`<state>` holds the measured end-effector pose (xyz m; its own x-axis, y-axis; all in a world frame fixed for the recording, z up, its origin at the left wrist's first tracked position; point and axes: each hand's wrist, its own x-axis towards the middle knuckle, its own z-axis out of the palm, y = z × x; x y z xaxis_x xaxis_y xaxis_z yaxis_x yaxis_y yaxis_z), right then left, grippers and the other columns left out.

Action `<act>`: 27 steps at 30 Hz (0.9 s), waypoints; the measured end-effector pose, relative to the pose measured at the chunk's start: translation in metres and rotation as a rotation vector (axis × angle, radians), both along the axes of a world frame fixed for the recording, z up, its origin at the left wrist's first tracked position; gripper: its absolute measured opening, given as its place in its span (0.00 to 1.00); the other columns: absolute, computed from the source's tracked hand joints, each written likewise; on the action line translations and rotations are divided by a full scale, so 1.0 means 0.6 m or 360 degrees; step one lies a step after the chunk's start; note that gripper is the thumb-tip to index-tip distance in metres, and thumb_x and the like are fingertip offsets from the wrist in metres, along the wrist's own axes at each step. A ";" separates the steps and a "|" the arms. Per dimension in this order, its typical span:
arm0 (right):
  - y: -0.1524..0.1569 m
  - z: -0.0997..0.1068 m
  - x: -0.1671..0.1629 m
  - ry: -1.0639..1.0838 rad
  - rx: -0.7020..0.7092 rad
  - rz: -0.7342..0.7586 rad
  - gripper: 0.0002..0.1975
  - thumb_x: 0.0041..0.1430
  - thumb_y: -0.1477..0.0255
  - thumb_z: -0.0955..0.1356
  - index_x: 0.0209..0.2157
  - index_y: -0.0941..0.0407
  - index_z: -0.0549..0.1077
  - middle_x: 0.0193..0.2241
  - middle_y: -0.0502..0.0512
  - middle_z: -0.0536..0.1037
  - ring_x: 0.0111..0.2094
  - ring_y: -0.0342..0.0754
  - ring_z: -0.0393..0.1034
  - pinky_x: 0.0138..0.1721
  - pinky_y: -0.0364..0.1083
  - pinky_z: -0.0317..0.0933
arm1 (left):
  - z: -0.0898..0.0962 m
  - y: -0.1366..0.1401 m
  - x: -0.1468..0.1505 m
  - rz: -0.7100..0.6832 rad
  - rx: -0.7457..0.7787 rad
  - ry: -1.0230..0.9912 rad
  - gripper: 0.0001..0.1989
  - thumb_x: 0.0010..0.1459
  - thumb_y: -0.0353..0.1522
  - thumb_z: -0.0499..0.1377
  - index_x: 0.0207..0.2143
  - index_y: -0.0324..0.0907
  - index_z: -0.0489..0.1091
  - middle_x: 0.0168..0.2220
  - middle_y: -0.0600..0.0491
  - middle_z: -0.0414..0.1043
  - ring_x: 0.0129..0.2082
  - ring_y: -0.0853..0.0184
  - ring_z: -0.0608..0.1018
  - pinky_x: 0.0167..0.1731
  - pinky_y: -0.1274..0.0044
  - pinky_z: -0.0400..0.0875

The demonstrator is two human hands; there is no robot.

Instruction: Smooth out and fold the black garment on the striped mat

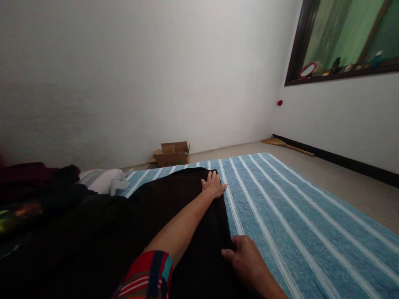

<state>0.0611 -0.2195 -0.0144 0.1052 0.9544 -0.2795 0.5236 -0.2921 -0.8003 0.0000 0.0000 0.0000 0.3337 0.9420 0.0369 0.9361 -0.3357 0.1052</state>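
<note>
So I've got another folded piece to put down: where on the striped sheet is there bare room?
The striped sheet is bare right of the black cloth, out to the floor. Both hands, left hand and right hand, press the cloth's edge. The clothes pile crowds the left.

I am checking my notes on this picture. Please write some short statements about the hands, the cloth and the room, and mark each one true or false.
1. The left hand lies flat on the black cloth. True.
2. The right hand is raised in the air. False: it rests at the cloth's near right edge.
3. The black cloth lies on a blue striped mat. True.
4. The cardboard box stands on the mat. False: it is on the floor by the wall.
5. The sleeve is plain white. False: it is striped red and blue.
</note>
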 end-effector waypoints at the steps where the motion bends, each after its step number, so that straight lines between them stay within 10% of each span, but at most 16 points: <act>1: 0.000 -0.001 0.000 0.0004 0.0004 -0.0009 0.05 0.48 0.70 0.66 0.24 0.56 0.72 0.25 0.53 0.76 0.30 0.48 0.71 0.26 0.41 0.55 | 0.005 0.000 0.000 0.0015 0.0018 -0.0027 0.28 0.56 0.46 0.48 0.56 0.45 0.56 0.65 0.48 0.42 0.63 0.54 0.45 0.54 0.54 0.50; 13: -0.003 0.006 -0.002 -0.0043 0.0030 -0.0039 0.05 0.48 0.70 0.66 0.23 0.57 0.71 0.24 0.53 0.75 0.28 0.47 0.70 0.25 0.41 0.53 | 0.065 0.083 -0.073 0.0478 -0.0078 -0.0314 0.16 0.47 0.42 0.61 0.33 0.39 0.72 0.34 0.47 0.75 0.36 0.60 0.77 0.29 0.77 0.68; 27: -0.001 0.006 0.000 -0.0036 0.0002 -0.0032 0.06 0.48 0.69 0.67 0.25 0.57 0.72 0.24 0.53 0.75 0.28 0.47 0.70 0.25 0.41 0.54 | 0.064 0.110 -0.074 0.0418 -0.0005 -0.0271 0.15 0.44 0.40 0.64 0.34 0.41 0.73 0.43 0.44 0.73 0.44 0.56 0.74 0.36 0.74 0.67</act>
<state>0.0609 -0.2204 -0.0109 0.1304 0.9524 -0.2754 0.5356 -0.3015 -0.7888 -0.0443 0.0661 0.0386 0.0679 0.9954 0.0682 0.9596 -0.0838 0.2687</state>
